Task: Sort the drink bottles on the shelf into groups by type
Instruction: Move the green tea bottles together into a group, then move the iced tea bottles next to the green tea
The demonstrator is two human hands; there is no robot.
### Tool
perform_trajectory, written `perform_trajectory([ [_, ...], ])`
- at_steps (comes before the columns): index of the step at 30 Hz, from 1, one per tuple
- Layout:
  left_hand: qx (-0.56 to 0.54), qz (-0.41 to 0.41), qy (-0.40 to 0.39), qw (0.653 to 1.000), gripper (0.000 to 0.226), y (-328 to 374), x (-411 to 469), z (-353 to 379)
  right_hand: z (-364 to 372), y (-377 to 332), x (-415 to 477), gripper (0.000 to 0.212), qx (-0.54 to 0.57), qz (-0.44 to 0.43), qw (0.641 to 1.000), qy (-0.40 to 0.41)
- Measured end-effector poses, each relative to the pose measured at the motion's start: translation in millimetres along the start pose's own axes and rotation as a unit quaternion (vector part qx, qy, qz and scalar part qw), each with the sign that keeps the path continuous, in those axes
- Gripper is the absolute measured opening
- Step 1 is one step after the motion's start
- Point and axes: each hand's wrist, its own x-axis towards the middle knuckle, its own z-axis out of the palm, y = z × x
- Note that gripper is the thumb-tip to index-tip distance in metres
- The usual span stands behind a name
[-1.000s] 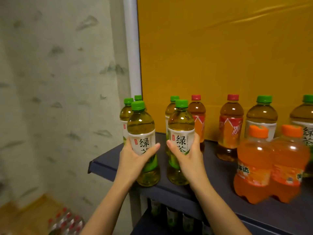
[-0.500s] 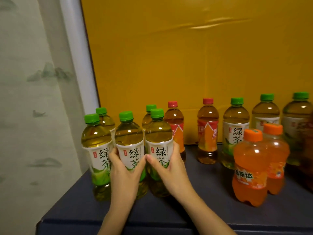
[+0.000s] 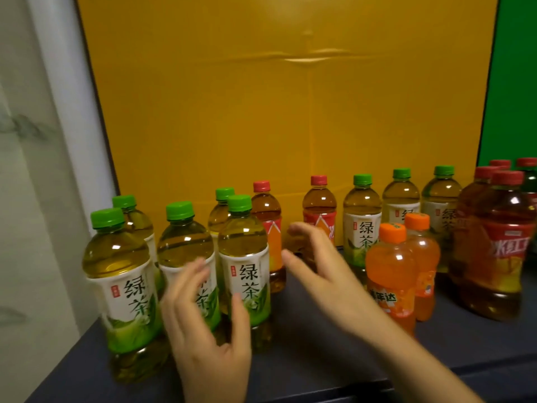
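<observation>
Several green-capped green tea bottles stand grouped at the shelf's left; the front ones are a left bottle (image 3: 122, 283), a middle bottle (image 3: 187, 257) and a right bottle (image 3: 245, 263). My left hand (image 3: 209, 330) hovers open just in front of the middle and right bottles, holding nothing. My right hand (image 3: 316, 266) is open in the air right of that group, in front of two red-capped iced tea bottles (image 3: 268, 228) (image 3: 319, 210). More green tea bottles (image 3: 361, 216) stand at the back right. Two orange soda bottles (image 3: 390, 271) stand in front of them.
The dark shelf (image 3: 305, 353) has a yellow back panel (image 3: 276, 97). Large red-capped iced tea bottles (image 3: 499, 245) crowd the far right. A white post and a pale wall close off the left side. The shelf's front edge runs along the bottom.
Both hands have let go of the two green tea bottles, which now stand with the group at the left. My right hand has drawn away to the right. The view shifted right.
</observation>
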Motion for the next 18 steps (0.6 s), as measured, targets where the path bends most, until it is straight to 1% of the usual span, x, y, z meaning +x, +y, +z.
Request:
perform_trajectory([
  [2,-0.060,0.007,-0.044,0.997,0.028,18,2,14,-24,-7,15,0.046,-0.026,-0.012,1.000,0.002],
  [3,-0.092,-0.013,-0.078,0.993,0.025,25,4,23,-35,-10,24,0.047,-0.042,-0.016,0.999,0.005],
  [5,-0.140,-0.088,-0.153,0.974,0.031,37,8,42,-55,-13,46,0.049,-0.085,-0.017,0.996,0.009],
  [7,-0.148,-0.153,-0.194,0.958,0.043,41,13,63,-72,-12,68,0.052,-0.130,-0.004,0.992,0.002],
  [10,-0.127,-0.200,-0.198,0.951,0.067,45,27,93,-93,-7,97,0.060,-0.220,0.007,0.975,-0.020],
  [13,-0.092,-0.223,-0.192,0.951,0.083,47,41,118,-104,1,122,0.072,-0.299,0.022,0.952,-0.058],
  [15,-0.053,-0.233,-0.170,0.956,0.088,42,45,132,-107,8,137,0.081,-0.352,0.035,0.931,-0.091],
  [18,-0.019,-0.258,-0.129,0.957,0.088,31,47,145,-108,17,155,0.086,-0.382,0.059,0.909,-0.159],
])
